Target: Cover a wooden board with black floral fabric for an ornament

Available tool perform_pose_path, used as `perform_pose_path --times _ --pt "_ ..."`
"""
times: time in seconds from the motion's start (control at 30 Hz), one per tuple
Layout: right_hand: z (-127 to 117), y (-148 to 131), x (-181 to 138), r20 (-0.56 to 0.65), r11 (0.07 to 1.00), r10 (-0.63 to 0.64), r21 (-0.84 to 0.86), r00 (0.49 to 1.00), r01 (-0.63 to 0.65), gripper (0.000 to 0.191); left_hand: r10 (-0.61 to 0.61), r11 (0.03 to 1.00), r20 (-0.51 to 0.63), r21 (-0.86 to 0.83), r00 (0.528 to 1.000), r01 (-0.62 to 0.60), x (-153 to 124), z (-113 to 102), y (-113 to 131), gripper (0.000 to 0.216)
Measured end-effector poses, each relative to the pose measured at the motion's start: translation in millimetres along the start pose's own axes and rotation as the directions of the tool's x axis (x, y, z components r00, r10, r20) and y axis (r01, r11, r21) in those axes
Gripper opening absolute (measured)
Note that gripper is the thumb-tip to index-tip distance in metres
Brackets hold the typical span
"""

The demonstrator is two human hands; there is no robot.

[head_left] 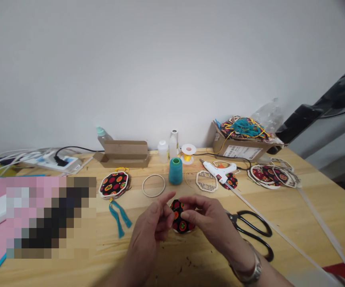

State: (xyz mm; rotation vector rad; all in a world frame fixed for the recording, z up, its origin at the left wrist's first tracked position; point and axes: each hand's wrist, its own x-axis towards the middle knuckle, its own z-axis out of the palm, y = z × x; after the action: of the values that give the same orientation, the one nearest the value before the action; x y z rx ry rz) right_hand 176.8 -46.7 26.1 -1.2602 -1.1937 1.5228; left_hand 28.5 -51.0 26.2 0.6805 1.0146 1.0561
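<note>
Both hands meet over the wooden table (pixel 304 207) near its front edge. My left hand (pixel 150 231) and my right hand (pixel 209 221) together pinch a small round piece covered in black cloth with red and yellow flowers (pixel 180 221). The left forefinger points up and forward, the other left fingers curl against the piece. The right thumb and fingers press on its right edge. A silver bracelet (pixel 251 271) circles my right wrist.
Black scissors (pixel 254 229) lie right of my hands. Behind stand a teal thread cone (pixel 175 170), a wooden ring (pixel 153 185), a white glue gun (pixel 220 170), a carved wooden frame (pixel 206 180), stacked cloth ornaments (pixel 114 184), a teal tassel (pixel 119 217), and cardboard boxes (pixel 241 149).
</note>
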Motion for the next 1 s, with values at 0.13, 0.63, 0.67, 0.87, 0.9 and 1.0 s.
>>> perform_pose_path --times 0.13,0.63,0.67,0.87,0.9,1.0 --pt "4.8 -1.1 4.7 0.022 0.994 -0.106 -0.024 0.994 0.107 0.014 -0.016 0.999 0.029 0.031 0.999 0.015 -0.5 -4.6 -6.2 0.052" --pt "-5.7 -19.7 4.4 0.103 0.713 -0.436 -0.567 0.894 0.413 0.017 0.11 0.859 0.134 0.487 0.985 -0.162 -7.2 -0.4 0.8 0.016" --pt "-5.9 -20.2 4.3 0.108 0.707 -0.44 -0.57 0.891 0.418 0.016 0.117 0.846 0.132 0.505 0.984 -0.168 -7.4 0.0 1.2 0.016" --pt "-23.8 -18.7 5.6 -0.026 0.623 -0.524 -0.693 0.851 0.363 0.012 0.154 0.854 0.077 0.49 0.985 -0.172 -7.9 2.3 3.6 0.021" --pt "-28.1 -17.0 5.0 -0.036 0.576 -0.522 -0.751 0.852 0.322 0.013 0.166 0.861 0.066 0.477 0.984 -0.177 -7.9 2.4 4.0 0.022" --pt "-35.4 -9.4 0.0 0.002 0.418 -0.424 -0.887 0.906 0.197 0.018 0.201 0.888 0.042 0.413 0.979 -0.2 -7.7 1.4 3.7 0.02"
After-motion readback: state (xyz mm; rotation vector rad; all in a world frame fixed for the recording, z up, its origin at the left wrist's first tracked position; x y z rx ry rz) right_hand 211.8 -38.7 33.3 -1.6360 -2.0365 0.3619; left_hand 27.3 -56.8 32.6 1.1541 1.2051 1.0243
